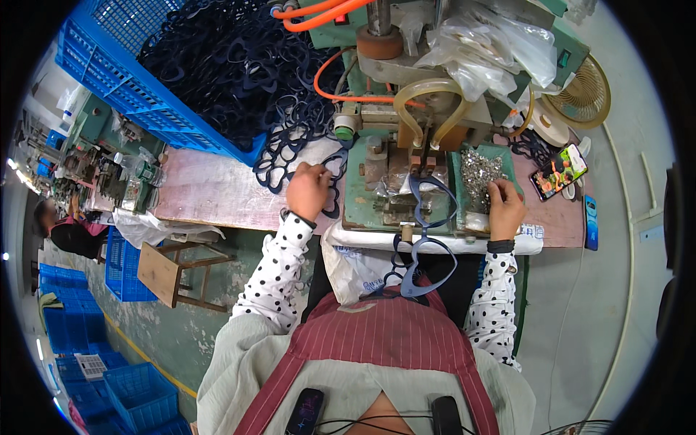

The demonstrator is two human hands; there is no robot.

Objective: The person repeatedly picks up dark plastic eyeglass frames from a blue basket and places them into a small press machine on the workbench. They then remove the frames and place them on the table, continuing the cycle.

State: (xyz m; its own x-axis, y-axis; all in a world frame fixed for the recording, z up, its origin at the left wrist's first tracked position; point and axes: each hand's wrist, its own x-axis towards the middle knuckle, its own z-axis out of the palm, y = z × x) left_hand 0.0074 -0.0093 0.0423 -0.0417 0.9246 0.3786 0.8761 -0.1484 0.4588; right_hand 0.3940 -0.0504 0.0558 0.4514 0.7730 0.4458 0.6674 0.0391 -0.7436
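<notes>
My left hand (308, 191) is closed at the table's edge, fingertips curled on a dark blue looped strap (334, 194). Over the green tray (512, 168), my right hand (506, 209) has thumb and fingers pinched together; whatever lies between them is too small to make out. Small shiny metal pieces (478, 178) are heaped in that tray. Between my hands stands a green bench machine (357, 190). A blue two-looped strap (420, 243) hangs from its front, below the copper-coloured blocks, and reaches down to my apron.
Behind my left hand, a blue plastic crate (138, 90) overflows with dark looped straps (232, 65). A phone (560, 172) lies right of the tray, near a fan (580, 90). White plastic sheeting (355, 264) hangs under the machine. A wooden stool (161, 275) stands at left.
</notes>
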